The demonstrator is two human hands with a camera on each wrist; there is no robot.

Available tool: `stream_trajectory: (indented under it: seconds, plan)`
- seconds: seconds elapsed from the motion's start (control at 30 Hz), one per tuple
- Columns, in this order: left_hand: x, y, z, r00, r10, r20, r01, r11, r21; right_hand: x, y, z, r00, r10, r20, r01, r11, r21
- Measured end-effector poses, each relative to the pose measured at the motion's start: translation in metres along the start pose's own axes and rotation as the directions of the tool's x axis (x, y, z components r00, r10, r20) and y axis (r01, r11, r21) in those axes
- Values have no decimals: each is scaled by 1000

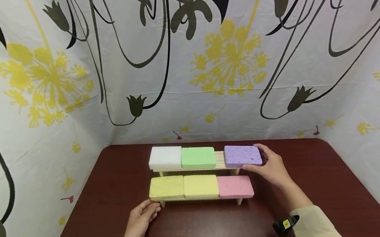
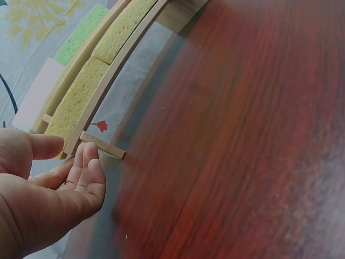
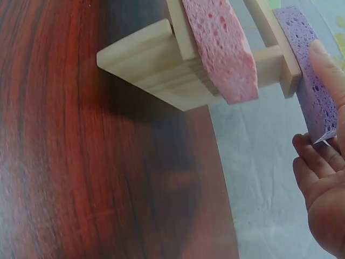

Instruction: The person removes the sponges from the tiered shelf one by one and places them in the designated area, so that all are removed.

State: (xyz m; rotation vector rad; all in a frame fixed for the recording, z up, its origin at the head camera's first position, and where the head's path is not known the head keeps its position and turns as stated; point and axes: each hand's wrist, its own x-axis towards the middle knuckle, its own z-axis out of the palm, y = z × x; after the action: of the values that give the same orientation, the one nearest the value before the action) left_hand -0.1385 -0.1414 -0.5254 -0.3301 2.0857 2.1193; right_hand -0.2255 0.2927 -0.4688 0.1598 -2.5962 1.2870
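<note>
My right hand (image 1: 272,165) holds a purple sponge (image 1: 242,155) at its right end, thumb on the near side and fingers behind. This sponge overlaps the right end of the upper tier of a small two-tier wooden stand (image 1: 220,158). At the stand's lower left end, my left hand (image 1: 140,221) grips the corner, its thumb by the end of a yellow sponge (image 2: 81,102). That sponge, a second yellow sponge (image 1: 200,186) and a pink sponge (image 1: 235,187) line the lower tier. A white sponge (image 1: 165,157) and a green sponge (image 1: 198,157) sit side by side on the upper tier.
The stand is on a dark red-brown table (image 1: 204,231). Behind it and at both sides hangs a white cloth (image 1: 177,76) with flower prints. A gap of bare slats shows between the green and purple sponges.
</note>
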Motion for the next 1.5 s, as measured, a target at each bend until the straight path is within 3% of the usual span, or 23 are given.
stream_trajectory:
  seconds: [0.47, 1.07, 1.5]
  plan:
    - [2, 1, 2, 1000, 2, 8, -2, 1000, -2, -6, 8, -21, 1000, 0, 4, 0, 1000, 29]
    - [5, 2, 4, 1000, 12, -17, -12, 1000, -10, -15, 20, -43, 999, 19, -42, -21, 999, -36]
    - [8, -1, 4, 999, 18, -34, -19, 999, -35, -24, 42, -57, 997, 79, -8, -79, 993, -82]
